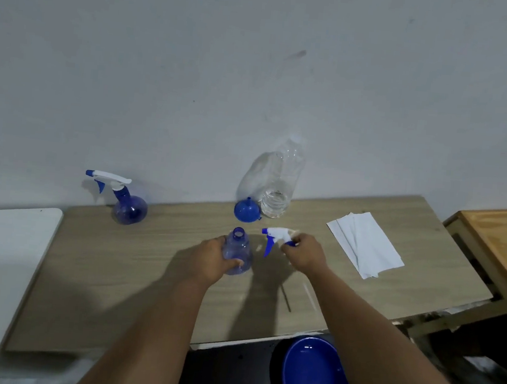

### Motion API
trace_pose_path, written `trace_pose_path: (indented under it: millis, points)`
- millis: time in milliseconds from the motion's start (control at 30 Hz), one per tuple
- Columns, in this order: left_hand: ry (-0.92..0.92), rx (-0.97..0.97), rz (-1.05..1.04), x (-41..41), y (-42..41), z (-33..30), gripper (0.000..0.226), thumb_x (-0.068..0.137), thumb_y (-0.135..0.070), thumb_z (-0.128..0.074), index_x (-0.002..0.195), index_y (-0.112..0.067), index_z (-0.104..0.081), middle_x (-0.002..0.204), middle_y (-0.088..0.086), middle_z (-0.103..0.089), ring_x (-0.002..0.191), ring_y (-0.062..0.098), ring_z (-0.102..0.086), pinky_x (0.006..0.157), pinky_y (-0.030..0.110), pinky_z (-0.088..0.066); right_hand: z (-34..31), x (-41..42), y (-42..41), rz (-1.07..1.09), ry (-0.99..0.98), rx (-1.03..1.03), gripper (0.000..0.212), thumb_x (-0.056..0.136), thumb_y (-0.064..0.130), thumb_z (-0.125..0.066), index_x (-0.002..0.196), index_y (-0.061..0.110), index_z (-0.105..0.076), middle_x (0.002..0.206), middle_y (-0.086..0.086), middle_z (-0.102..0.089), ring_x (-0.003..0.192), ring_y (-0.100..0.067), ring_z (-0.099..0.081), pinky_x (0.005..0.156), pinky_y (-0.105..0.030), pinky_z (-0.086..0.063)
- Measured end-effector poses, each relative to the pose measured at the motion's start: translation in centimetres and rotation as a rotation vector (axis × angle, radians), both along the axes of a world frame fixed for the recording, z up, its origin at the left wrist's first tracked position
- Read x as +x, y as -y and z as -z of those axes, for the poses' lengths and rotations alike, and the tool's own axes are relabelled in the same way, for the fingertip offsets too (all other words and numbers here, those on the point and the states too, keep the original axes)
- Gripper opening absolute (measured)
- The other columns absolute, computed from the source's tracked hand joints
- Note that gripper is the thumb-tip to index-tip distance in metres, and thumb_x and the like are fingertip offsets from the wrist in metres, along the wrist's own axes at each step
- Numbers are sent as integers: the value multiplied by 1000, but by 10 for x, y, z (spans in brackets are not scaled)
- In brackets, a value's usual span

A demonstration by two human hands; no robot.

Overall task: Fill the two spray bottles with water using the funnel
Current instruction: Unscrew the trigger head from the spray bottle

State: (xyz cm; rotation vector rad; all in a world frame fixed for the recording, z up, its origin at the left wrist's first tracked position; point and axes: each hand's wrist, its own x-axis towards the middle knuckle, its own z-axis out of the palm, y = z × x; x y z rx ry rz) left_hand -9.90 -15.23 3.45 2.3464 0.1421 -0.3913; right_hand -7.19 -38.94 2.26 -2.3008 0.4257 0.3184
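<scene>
Open bottle (238, 253): centre table (119, 287), gripped by left hand (211, 259). Spray head (275, 239): pinched in right hand (305, 254), just right. Funnel (246, 210), water bottle (278, 191): far. Second sprayer (126, 199): far left.

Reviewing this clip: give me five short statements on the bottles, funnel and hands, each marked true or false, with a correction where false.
1. The left hand holds an open spray bottle with its top off. True.
2. The right hand holds the funnel. False: it holds a spray head; the funnel lies on the table.
3. The second spray bottle has its trigger top on. True.
4. The clear water bottle is full to the neck. False: water shows only near its bottom.
5. The funnel sits in the open bottle's neck. False: it lies apart, beside the water bottle.
</scene>
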Motion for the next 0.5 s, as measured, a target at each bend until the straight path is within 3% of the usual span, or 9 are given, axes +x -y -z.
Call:
trace_pose_path:
  millis: [100,167,233,333,433,500]
  points:
    - [28,12,2,-1,-1,0,43,76,-35,-84,114,-26,-67,103,-6,-70,89,18,-66,73,25,-41,29,-4,2,-5,-63,-13,24,92,37,-70,104,17,-76,101,-9,-75,97,-31,-70,79,-29,-48]
    - [41,9,3,-2,-1,-1,42,76,-35,-84,114,-28,-66,98,-10,-68,83,13,-61,73,25,-41,43,-4,1,1,-82,-31,38,94,40,-69,123,16,-73,117,-11,-75,108,-32,-70,85,-31,-51]
    - [46,18,5,-2,-1,-1,43,76,-37,-83,115,-29,-66,102,-9,-70,84,12,-61,73,25,-42,51,-2,0,21,-101,-51,43,95,40,-68,130,17,-70,124,-11,-73,114,-33,-68,92,-35,-52]
    - [45,54,13,-1,2,-2,46,78,-37,-82,120,-24,-65,111,-3,-71,88,12,-62,71,23,-38,59,1,-2,56,-118,-61,45,94,42,-68,132,17,-68,124,-11,-72,114,-33,-68,92,-37,-53]
    - [62,59,33,1,5,-2,47,80,-36,-81,122,-22,-64,113,-2,-71,85,10,-58,59,18,-35,61,3,-4,66,-121,-54,41,95,37,-68,128,13,-69,122,-12,-73,113,-33,-67,83,-31,-48]
    - [67,58,42,2,6,-2,45,80,-37,-80,120,-24,-65,112,-3,-71,83,9,-56,60,17,-36,62,4,-5,74,-133,-56,38,95,35,-68,124,10,-70,118,-13,-74,108,-33,-68,80,-30,-45]
